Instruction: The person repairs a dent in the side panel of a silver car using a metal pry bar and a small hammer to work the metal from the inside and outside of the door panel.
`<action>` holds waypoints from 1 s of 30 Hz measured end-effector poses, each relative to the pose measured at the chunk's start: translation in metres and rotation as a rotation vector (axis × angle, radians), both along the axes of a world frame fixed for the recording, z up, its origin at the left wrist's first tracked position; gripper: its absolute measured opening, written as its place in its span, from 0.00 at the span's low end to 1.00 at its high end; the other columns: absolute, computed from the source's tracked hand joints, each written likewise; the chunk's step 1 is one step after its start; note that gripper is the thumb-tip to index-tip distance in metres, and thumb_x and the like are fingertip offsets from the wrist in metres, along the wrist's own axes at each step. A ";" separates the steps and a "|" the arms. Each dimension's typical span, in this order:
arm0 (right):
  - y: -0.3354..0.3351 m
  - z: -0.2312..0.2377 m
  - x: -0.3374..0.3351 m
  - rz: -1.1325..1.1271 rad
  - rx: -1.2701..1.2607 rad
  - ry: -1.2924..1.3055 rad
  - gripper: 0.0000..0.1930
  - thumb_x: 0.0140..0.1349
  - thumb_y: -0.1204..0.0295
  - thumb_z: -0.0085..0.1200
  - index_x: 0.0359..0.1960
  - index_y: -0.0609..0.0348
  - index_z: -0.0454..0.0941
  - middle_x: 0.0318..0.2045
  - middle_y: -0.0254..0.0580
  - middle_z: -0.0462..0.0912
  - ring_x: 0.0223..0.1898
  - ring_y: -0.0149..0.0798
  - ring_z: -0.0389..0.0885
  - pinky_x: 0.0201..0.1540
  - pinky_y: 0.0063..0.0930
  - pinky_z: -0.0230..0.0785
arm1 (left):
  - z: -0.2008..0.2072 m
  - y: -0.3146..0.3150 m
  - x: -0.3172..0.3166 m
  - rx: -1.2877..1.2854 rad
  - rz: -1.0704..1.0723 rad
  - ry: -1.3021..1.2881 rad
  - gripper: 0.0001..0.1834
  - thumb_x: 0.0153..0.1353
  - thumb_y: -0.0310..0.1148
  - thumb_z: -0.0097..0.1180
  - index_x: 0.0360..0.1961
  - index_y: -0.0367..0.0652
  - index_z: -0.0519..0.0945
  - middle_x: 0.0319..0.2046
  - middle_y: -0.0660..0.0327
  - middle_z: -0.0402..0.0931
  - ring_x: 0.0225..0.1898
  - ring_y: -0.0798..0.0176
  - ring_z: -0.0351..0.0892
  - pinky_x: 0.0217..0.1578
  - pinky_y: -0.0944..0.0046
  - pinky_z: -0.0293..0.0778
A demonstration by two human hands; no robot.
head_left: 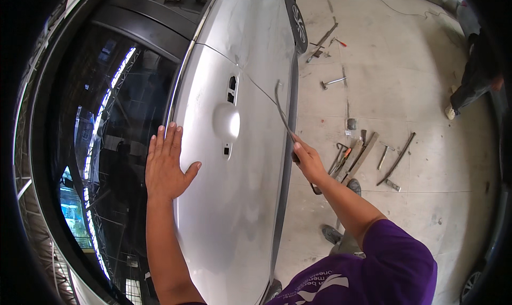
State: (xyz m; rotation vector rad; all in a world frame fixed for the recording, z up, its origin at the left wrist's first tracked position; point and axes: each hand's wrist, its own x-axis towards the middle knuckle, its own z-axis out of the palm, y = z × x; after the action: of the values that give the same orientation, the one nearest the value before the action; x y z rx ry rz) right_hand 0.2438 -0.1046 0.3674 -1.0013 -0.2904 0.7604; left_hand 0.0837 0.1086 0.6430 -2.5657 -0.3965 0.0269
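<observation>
My left hand (168, 169) lies flat with spread fingers at the window edge of a silver car door (213, 198), part on the glass. My right hand (309, 161) is closed round a long, thin metal rod (281, 110). The rod's hooked tip points up and away, over the lower part of the door; whether it touches the panel I cannot tell. Between the hands and farther off, the door has a handle recess (226, 121) with dark cut-outs at both ends and no handle on it.
On the pale floor (426, 161) at right lie several tools: a hammer (334, 82), another hammer (384, 155), a dark bar (397, 158) and a wooden strip (362, 155). A car wheel (298, 22) is at the far end. Another person (474, 70) stands at far right.
</observation>
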 end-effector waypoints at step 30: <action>0.160 0.078 0.054 -0.372 0.002 -0.528 0.18 0.69 0.66 0.49 0.60 0.51 0.74 0.43 0.44 0.85 0.35 0.29 0.80 0.44 0.22 0.70 | -0.006 0.032 0.049 -0.078 0.034 -0.068 0.48 0.49 0.48 0.64 0.70 0.44 0.59 0.70 0.56 0.56 0.74 0.52 0.47 0.72 0.51 0.41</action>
State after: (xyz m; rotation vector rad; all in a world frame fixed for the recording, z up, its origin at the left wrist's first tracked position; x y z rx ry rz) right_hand 0.2980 0.0557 0.4453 -1.2031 -0.5403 0.1479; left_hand 0.1328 0.1401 0.6370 -2.6419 -0.4730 -0.0341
